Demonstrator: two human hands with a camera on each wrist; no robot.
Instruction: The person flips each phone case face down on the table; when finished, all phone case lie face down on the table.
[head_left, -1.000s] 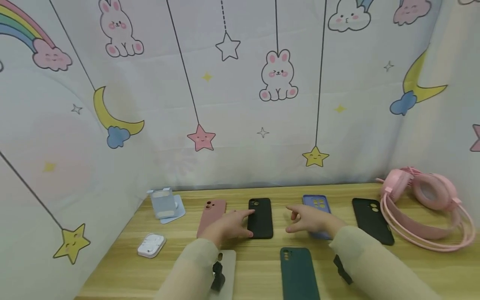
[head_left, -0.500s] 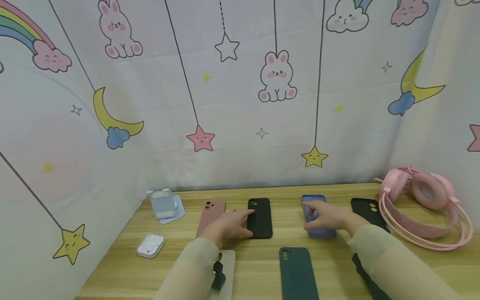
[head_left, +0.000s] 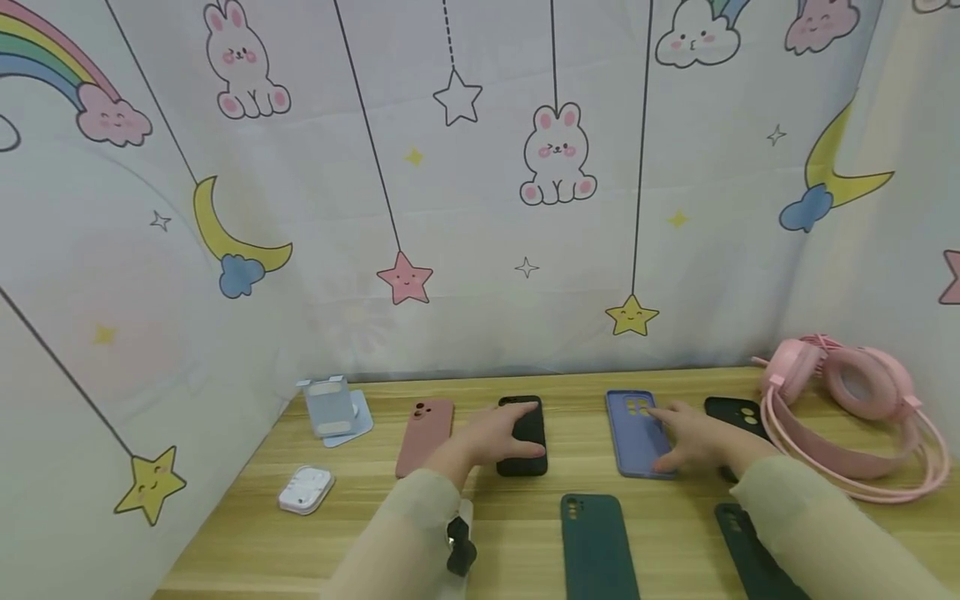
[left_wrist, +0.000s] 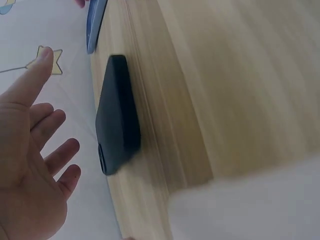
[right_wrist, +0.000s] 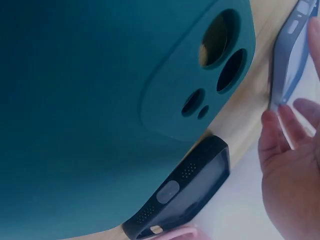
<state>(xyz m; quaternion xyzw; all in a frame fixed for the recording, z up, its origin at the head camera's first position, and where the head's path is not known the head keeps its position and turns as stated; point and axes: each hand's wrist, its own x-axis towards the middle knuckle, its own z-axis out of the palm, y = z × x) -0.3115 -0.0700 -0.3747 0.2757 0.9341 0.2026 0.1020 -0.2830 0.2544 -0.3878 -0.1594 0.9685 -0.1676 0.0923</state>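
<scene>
My left hand (head_left: 491, 437) is over the black phone case (head_left: 531, 450), thumb and fingers spread. In the left wrist view a gap shows between the left hand (left_wrist: 30, 160) and the black case (left_wrist: 117, 120). My right hand (head_left: 697, 442) is at the right side of the blue-purple phone case (head_left: 637, 442), fingers loosely extended. Its fingertips overlap the blue case (right_wrist: 287, 55) in the right wrist view; whether they touch it I cannot tell. Neither hand grips anything. Beside the left hand lies a pink phone case (head_left: 427, 433).
A green case (head_left: 598, 542) lies in front, a dark green one (head_left: 753, 550) by the right sleeve. Another black case (head_left: 738, 412) is partly hidden behind the right hand. Pink headphones (head_left: 862, 400), a blue stand (head_left: 330, 408) and boxed white earphones (head_left: 306, 490) flank them.
My right hand has moved right across the blue-purple case, uncovering most of it. My left hand has shifted slightly right and up over the black case. The cases lie where they were.
</scene>
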